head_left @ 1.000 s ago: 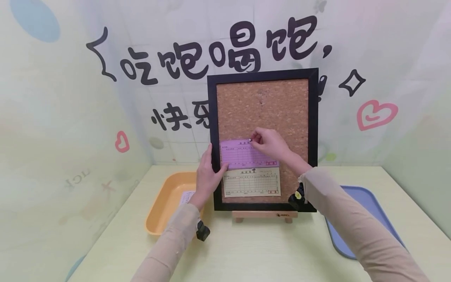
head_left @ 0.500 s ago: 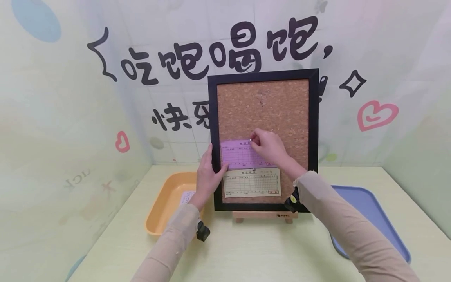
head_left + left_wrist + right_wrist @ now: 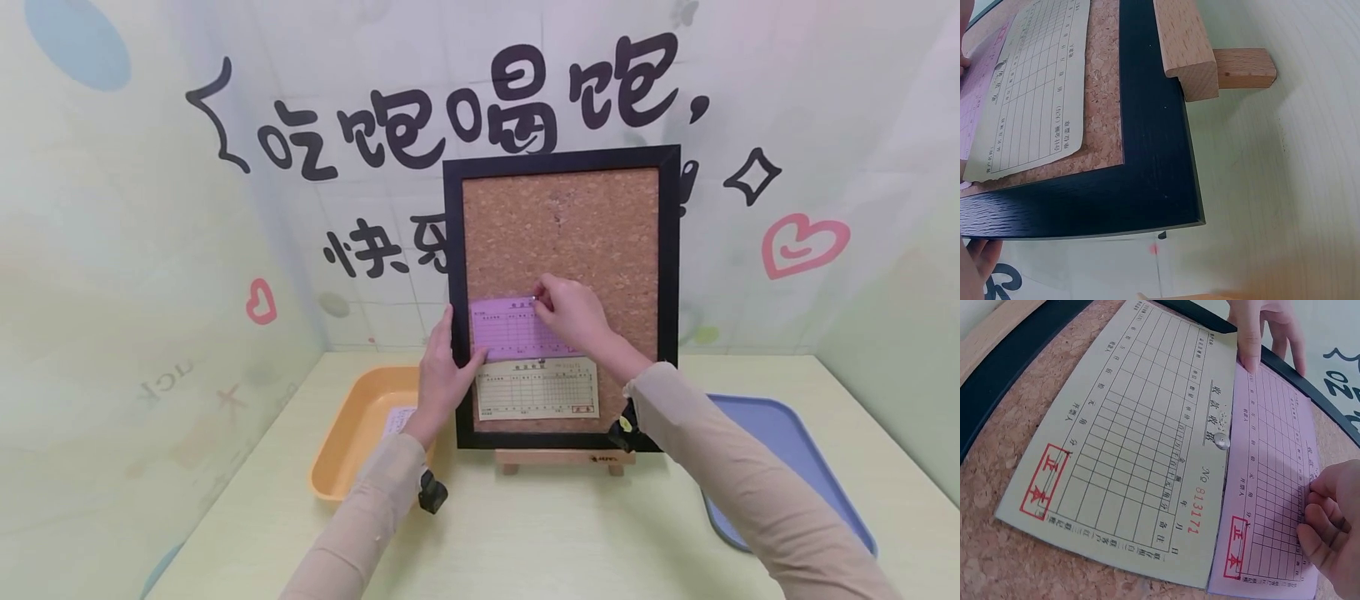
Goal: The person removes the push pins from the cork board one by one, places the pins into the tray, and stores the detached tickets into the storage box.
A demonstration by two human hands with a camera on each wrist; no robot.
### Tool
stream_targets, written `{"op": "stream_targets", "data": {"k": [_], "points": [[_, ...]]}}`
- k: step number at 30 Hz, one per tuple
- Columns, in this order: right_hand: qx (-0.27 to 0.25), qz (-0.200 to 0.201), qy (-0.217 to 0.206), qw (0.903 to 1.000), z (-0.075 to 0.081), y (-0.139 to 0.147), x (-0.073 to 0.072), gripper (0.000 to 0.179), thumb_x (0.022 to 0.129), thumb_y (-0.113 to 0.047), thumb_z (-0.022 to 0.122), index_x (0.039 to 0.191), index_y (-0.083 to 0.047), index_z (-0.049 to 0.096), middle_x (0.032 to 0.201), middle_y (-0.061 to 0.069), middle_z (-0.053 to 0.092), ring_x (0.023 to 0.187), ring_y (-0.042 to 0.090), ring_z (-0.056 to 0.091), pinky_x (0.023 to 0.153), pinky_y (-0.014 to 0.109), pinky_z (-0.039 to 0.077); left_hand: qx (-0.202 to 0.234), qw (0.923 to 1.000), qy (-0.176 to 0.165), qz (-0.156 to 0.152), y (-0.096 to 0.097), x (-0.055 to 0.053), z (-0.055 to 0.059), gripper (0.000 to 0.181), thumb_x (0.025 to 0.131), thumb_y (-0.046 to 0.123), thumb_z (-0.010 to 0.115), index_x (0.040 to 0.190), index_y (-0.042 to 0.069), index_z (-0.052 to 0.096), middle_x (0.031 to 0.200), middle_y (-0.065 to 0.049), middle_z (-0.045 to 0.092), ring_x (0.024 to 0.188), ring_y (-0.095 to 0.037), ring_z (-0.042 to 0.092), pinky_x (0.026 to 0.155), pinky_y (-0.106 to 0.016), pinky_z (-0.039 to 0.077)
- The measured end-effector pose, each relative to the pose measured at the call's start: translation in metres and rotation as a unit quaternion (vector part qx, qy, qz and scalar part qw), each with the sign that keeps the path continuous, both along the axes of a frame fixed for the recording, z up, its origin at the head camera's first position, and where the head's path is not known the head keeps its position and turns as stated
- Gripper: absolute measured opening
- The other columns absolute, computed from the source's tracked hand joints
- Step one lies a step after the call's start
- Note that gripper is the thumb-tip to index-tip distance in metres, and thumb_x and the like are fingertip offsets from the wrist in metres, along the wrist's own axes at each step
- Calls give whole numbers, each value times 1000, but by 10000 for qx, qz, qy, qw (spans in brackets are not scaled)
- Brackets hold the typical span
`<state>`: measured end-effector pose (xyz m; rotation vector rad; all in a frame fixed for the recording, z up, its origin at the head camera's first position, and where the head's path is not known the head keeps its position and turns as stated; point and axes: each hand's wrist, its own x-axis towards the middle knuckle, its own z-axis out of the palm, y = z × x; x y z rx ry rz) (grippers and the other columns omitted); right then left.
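A black-framed corkboard stands upright on a small wooden easel. My left hand grips its left edge, thumb on the lower left of a purple receipt slip and fingers reaching behind the frame. At the slip's top edge, my right hand pinches a small shiny push pin, mostly hidden by the fingertips. Just below, a pale yellow receipt slip is held to the cork by a clear push pin. The purple slip's upper right is behind my right hand.
An orange tray with a paper slip in it stands to the left. A blue tray lies on the right, partly under my right sleeve. The easel's wooden ledge juts out below the frame. A printed curtain hangs behind.
My right wrist and forearm have shifted slightly left and turned, while the fingertips stay at the purple slip's top edge. The left hand has kept its place.
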<state>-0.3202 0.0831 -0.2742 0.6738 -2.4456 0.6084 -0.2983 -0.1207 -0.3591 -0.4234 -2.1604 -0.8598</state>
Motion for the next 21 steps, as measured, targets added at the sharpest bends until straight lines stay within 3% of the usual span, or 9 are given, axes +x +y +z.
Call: {"op": "stream_targets", "data": {"k": [21], "points": [[227, 25, 4, 9997, 1, 2, -2, 6, 85, -9, 58, 90, -6, 59, 68, 2, 56, 56, 14, 47, 48, 25, 34, -37, 10000, 4, 2, 0, -3, -2, 80, 79, 22, 70, 142, 2, 25, 136, -18, 41, 123, -28, 41, 100, -39, 37]]}}
